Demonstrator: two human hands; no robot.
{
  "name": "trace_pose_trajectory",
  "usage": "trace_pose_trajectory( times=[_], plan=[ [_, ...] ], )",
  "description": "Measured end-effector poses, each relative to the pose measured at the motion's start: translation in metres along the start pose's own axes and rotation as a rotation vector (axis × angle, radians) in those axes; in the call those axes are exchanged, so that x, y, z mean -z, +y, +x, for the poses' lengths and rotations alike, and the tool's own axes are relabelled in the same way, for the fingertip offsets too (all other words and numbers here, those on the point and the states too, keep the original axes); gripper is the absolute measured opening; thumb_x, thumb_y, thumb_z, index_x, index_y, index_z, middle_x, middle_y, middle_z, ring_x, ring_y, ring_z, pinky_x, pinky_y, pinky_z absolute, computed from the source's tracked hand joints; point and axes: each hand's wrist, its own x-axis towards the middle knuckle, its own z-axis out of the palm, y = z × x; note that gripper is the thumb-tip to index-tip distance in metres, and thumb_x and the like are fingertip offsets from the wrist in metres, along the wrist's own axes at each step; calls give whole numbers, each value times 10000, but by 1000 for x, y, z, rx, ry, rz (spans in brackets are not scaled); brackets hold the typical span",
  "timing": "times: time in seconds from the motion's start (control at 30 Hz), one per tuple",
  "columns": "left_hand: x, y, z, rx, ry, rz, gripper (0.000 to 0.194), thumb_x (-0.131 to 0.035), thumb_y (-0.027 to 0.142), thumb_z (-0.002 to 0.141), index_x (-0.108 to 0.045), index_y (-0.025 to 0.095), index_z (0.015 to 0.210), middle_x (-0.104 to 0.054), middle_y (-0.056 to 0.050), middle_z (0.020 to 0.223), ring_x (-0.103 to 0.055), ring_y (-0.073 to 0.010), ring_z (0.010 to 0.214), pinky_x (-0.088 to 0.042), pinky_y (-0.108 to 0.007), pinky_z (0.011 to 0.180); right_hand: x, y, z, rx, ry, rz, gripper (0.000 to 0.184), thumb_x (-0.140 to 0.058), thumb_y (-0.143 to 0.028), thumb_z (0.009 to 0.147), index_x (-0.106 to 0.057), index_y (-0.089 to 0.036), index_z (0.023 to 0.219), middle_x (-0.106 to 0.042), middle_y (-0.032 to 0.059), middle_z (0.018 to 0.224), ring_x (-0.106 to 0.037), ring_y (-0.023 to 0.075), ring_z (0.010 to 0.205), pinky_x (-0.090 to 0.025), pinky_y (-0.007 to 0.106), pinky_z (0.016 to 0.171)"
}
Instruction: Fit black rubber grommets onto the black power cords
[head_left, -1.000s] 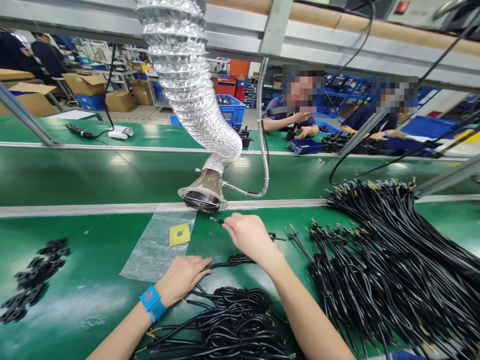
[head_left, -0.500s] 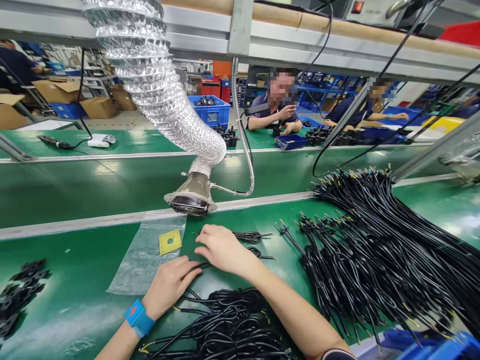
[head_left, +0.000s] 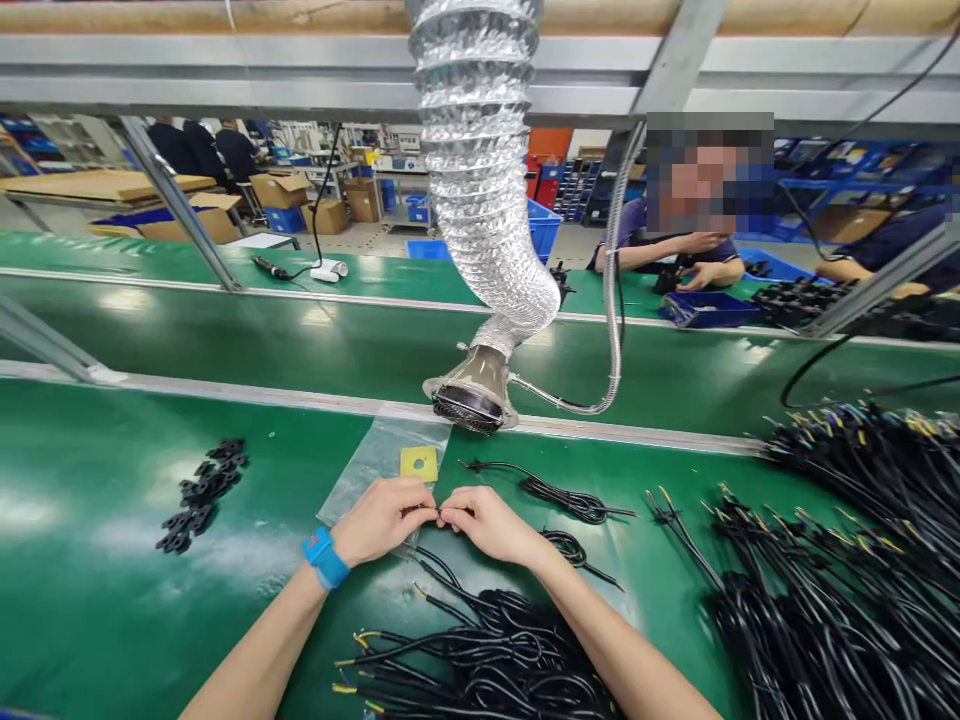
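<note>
My left hand [head_left: 384, 518], with a blue wristband [head_left: 325, 558], and my right hand [head_left: 486, 524] meet fingertip to fingertip over the green bench. Both are closed in a pinch on the end of a black cable, of which only a small dark bit shows. Beyond my right wrist lies a coiled black cable [head_left: 568, 546], partly hidden by that hand. Another tied black cable [head_left: 566, 492] rests just behind it. Under my hands spreads a pile of black cables [head_left: 495, 650] with stripped yellow ends. A yellow square card [head_left: 418, 464] with a hole sits on a clear plastic bag [head_left: 364, 470].
A fume extractor hood [head_left: 474, 390] hangs from a silver duct [head_left: 487, 180] above the bench. Large cable bundles [head_left: 817, 600] fill the right side. Small black plastic parts [head_left: 201, 495] lie at left. A co-worker [head_left: 675, 255] sits across the bench.
My right hand has let go of one cable, now lying behind it, and come to my left hand's fingertips. The camera view has swung left.
</note>
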Motion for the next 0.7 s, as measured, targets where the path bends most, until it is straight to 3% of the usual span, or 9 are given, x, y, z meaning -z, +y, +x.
trace_pose_trajectory(
  times=[0.17,0.23,0.37,0.43,0.5,0.6,0.7],
  plan=[
    [15,-8,-1,168,-246,-403,299,-542,379,870,-717,143,811,-647,-27,659,-563,-117,554,-431,-213,550,6,2,3,97,-163,27,261,-514,-249,890,-737,-172,777,-632,9,740,-528,114,626,-427,220,623],
    [26,-13,-3,264,-136,-415,301,-543,386,847,-707,141,786,-648,-26,641,-565,-123,546,-435,-215,542,6,8,10,94,-55,-2,291,-510,-306,900,-739,-168,784,-637,20,706,-551,132,627,-452,243,640],
    [51,-30,-16,415,426,-276,314,-511,421,844,-673,163,770,-651,-27,685,-590,-150,629,-453,-239,603,-2,26,28,78,305,-119,304,-500,-355,908,-742,-171,920,-686,55,730,-629,186,673,-510,303,685],
    [60,-40,-30,487,602,-172,344,-486,454,854,-671,170,797,-656,-33,711,-593,-161,644,-453,-252,614,-6,34,32,111,391,-217,297,-495,-358,918,-739,-189,943,-717,73,818,-660,204,721,-523,319,701],
    [66,-49,-50,552,652,48,353,-470,456,866,-674,177,798,-663,-44,738,-598,-175,671,-443,-263,629,-9,38,34,172,416,-347,300,-479,-345,938,-740,-200,909,-722,75,856,-673,211,773,-522,317,727],
    [70,-60,-87,668,635,500,352,-432,409,902,-683,186,796,-672,-71,831,-611,-205,756,-415,-279,631,-12,41,33,230,396,-508,320,-436,-308,969,-734,-200,932,-707,66,870,-668,191,773,-510,285,704],
    [71,-66,-122,826,608,780,372,-386,369,940,-692,176,854,-664,-100,935,-619,-240,851,-412,-297,636,-12,39,33,249,346,-660,344,-394,-275,991,-727,-196,961,-687,61,892,-654,169,752,-487,261,679]
  ],
)
